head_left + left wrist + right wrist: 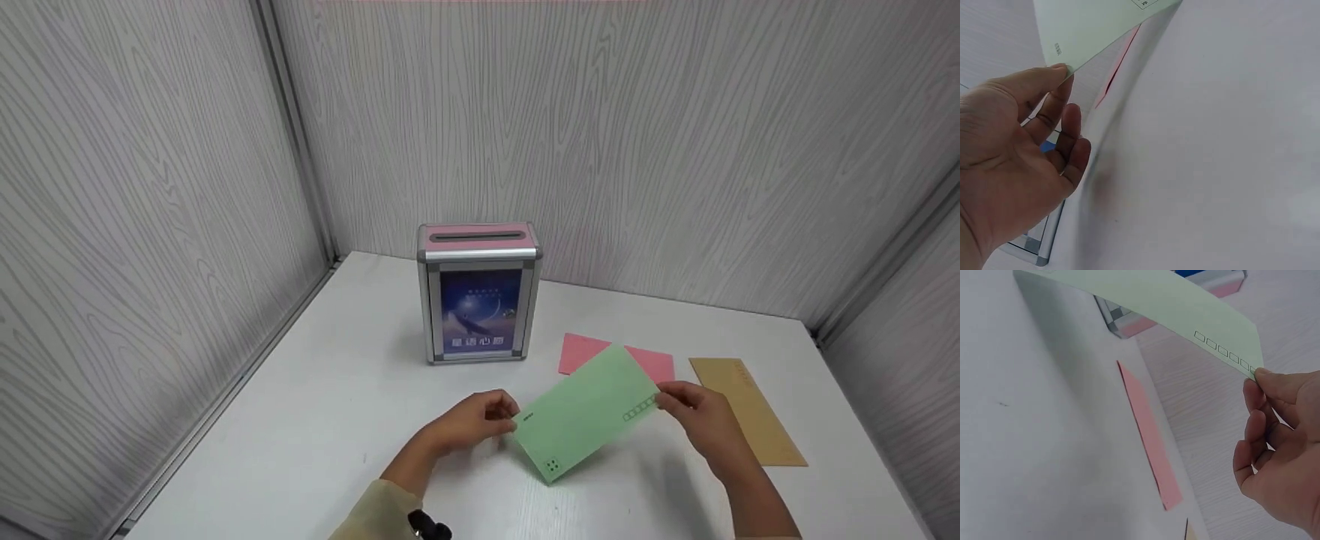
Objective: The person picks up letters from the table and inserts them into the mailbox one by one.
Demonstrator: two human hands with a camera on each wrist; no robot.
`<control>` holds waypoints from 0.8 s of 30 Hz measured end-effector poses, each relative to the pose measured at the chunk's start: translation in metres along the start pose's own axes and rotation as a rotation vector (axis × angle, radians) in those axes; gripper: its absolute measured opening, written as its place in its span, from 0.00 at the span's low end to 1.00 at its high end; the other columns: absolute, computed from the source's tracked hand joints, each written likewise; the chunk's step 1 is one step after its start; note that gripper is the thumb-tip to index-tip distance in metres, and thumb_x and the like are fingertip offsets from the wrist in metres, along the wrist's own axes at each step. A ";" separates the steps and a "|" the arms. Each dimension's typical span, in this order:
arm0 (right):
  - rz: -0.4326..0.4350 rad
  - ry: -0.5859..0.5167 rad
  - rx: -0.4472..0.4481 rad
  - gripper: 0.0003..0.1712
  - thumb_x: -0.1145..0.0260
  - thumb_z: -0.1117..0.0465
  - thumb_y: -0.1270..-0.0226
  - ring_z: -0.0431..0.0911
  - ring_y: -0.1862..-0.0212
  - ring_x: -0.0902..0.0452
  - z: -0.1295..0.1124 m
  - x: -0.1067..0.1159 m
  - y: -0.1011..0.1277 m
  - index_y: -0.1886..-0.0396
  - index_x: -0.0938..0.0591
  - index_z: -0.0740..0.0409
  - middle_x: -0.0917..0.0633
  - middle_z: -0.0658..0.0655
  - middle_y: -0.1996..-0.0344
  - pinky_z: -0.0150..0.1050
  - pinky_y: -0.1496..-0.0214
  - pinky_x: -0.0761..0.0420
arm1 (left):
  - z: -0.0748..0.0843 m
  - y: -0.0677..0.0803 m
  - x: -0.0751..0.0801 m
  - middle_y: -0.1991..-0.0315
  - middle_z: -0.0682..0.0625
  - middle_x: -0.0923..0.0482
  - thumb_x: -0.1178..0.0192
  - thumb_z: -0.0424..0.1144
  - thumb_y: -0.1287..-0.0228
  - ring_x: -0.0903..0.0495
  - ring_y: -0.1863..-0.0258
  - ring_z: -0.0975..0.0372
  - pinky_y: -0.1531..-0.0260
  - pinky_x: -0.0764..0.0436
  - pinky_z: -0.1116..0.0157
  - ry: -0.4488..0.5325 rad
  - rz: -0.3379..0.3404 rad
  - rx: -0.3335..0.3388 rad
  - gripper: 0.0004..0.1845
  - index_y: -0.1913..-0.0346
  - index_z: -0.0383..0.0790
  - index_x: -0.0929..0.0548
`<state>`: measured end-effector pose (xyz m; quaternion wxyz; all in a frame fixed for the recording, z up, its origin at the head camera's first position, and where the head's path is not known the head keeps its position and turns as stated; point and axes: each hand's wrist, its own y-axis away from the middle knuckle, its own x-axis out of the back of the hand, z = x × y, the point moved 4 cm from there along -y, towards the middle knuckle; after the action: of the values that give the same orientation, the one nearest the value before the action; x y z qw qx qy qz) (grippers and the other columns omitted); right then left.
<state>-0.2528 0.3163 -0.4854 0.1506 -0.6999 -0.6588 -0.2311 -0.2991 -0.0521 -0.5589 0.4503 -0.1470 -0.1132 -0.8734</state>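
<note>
On the white worktop (285, 450), near its back edge, stands a box (482, 300) lettered 星语心愿. A green envelope (589, 412) is held well inside both side edges, long axis slanting front-left to back-right, printed squares (640, 407) rightmost. The left hand (472, 420) and right hand (701, 416) pinch opposite corners.

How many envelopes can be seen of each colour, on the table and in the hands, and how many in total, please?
Green envelope: 1, held between the left hand and the right hand
Pink envelope: 1, on the table
Brown envelope: 1, on the table
Total: 3
</note>
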 end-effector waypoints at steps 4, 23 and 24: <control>0.042 -0.008 0.050 0.23 0.32 0.50 0.18 0.42 0.45 0.18 -0.020 0.005 -0.001 0.34 0.15 0.59 0.11 0.51 0.49 0.26 0.47 0.20 | 0.016 0.005 0.009 0.50 0.54 0.15 0.33 0.39 0.22 0.18 0.48 0.63 0.44 0.19 0.61 -0.012 0.035 -0.015 0.06 0.49 0.46 0.16; 0.063 0.033 0.273 0.17 0.32 0.53 0.18 0.44 0.50 0.18 -0.100 0.001 -0.008 0.40 0.12 0.58 0.10 0.59 0.49 0.25 0.51 0.17 | 0.031 0.011 0.022 0.53 0.55 0.15 0.32 0.39 0.24 0.18 0.53 0.64 0.51 0.19 0.64 -0.133 0.024 -0.054 0.04 0.53 0.46 0.17; 0.061 0.037 0.284 0.16 0.32 0.54 0.18 0.44 0.51 0.18 -0.102 0.000 -0.008 0.40 0.12 0.58 0.10 0.59 0.49 0.25 0.51 0.17 | 0.031 0.011 0.023 0.53 0.55 0.14 0.32 0.39 0.23 0.18 0.53 0.65 0.51 0.19 0.64 -0.141 0.025 -0.052 0.04 0.52 0.46 0.17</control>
<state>-0.2737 0.2643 -0.4002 0.2671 -0.6868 -0.6605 -0.1437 -0.2981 -0.0649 -0.5207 0.4482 -0.2213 -0.1201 -0.8577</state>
